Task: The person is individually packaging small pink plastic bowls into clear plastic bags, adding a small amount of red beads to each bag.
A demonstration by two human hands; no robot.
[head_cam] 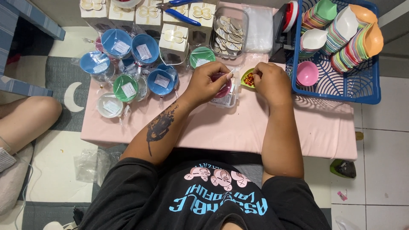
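My left hand point(208, 81) is closed around a small dark pink bowl point(224, 88) wrapped in clear plastic, held over the pink table point(238, 127). My right hand point(272, 80) has its fingers pinched together beside a small green dish point(248, 78) filled with tiny red and gold pieces. A clear packet with a white label point(225, 99) lies just under the bowl.
Wrapped blue, green and white bowls point(128, 64) crowd the table's left side, with white boxes point(174, 37) and blue pliers point(181, 16) behind. A clear tub of tags point(229, 30) stands at the back. A blue basket point(341, 85) of coloured bowls sits right. Another person's knee point(30, 115) is at left.
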